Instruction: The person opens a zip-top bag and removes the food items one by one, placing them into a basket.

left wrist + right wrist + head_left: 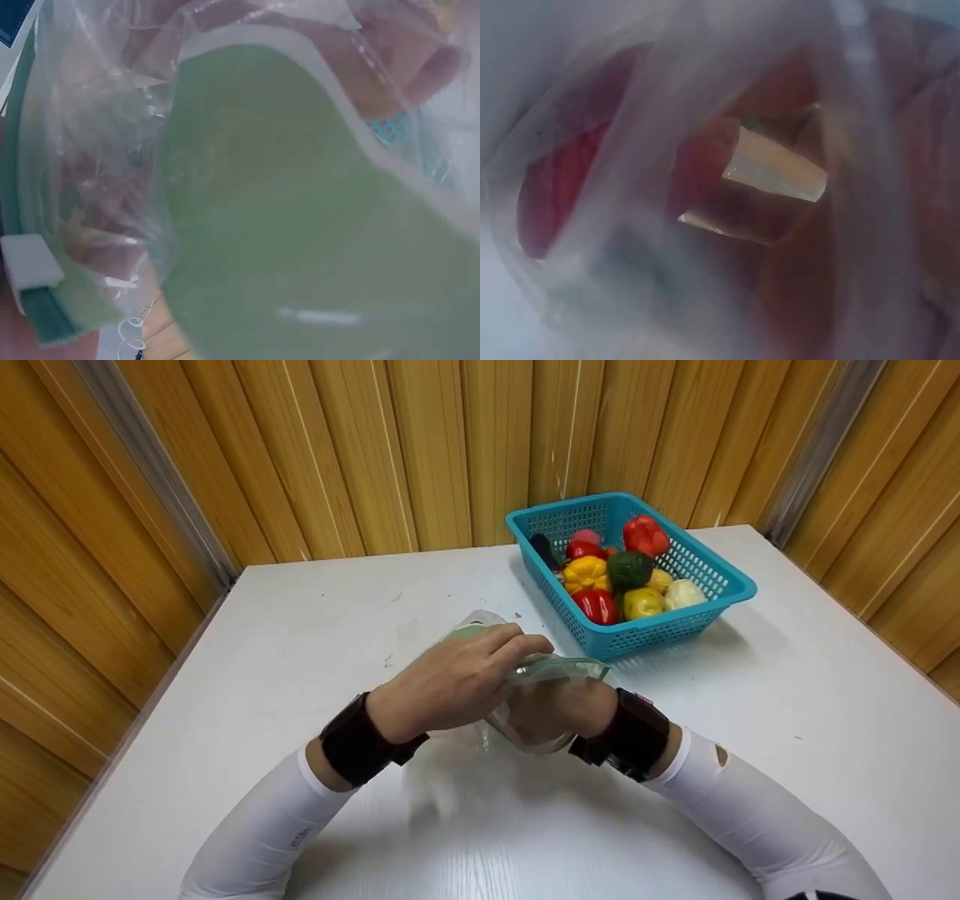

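A clear plastic zip bag (551,669) with a green printed panel (247,172) is between the two hands, above the table. The left hand (457,679) comes over the bag from the left and grips it near its mouth. A white slider (31,262) sits on the green zip strip in the left wrist view. The right hand (574,705) reaches in through the mouth, its fingers seen only through plastic. Inside, the right wrist view shows a blurred red thing (562,195) by the fingers; whether they hold it is unclear.
Behind the hands, to the right, a blue plastic basket (660,622) holds several vegetables and fruits, among them a yellow pumpkin (585,574) and a red bell pepper (645,536). The white table (315,622) meets wood-look walls (427,457) at the back.
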`<state>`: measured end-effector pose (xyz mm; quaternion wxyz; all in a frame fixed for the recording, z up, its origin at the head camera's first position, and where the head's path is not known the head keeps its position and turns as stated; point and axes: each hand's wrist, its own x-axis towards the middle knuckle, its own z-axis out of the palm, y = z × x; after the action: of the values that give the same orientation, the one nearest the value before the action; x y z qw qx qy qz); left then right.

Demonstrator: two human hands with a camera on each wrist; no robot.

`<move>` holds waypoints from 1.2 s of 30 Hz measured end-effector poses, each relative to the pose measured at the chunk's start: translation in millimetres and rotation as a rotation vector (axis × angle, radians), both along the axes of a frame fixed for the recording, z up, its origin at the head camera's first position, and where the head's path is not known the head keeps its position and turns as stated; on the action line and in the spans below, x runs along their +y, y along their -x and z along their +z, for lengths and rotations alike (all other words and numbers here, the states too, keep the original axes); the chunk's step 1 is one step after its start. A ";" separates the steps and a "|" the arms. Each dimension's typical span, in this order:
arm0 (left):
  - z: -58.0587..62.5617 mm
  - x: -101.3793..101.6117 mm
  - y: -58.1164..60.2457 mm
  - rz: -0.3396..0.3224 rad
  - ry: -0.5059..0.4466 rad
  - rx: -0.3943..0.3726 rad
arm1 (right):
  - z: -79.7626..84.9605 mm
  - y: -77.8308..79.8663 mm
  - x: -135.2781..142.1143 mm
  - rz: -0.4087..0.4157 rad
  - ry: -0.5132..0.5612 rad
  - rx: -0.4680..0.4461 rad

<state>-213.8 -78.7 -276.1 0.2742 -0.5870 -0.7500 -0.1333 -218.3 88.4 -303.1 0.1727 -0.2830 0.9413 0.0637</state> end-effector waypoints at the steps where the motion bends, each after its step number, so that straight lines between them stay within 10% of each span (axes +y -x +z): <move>1: -0.3 -0.3 0.4 0.008 0.006 0.000 | -0.6 0.0 0.0 0.024 -0.004 0.014; 11: -0.1 -2.6 3.4 0.104 0.049 0.037 | 0.0 4.5 -2.6 0.207 -0.043 0.141; 22: -2.4 -16.8 25.8 0.494 0.067 -0.005 | 41.9 -1.7 27.7 0.368 0.514 0.274; 28: -1.2 -21.8 32.7 0.601 0.079 -0.062 | 73.4 -11.8 54.2 0.433 0.771 0.429; 36: -2.3 -19.4 31.2 0.554 0.097 -0.063 | 87.2 2.1 94.6 0.218 0.987 0.822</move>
<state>-245.0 -98.1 -278.4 0.2483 -0.3677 -0.8955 -0.0355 -220.4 183.0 -216.0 -0.3591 -0.3754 0.8153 -0.2558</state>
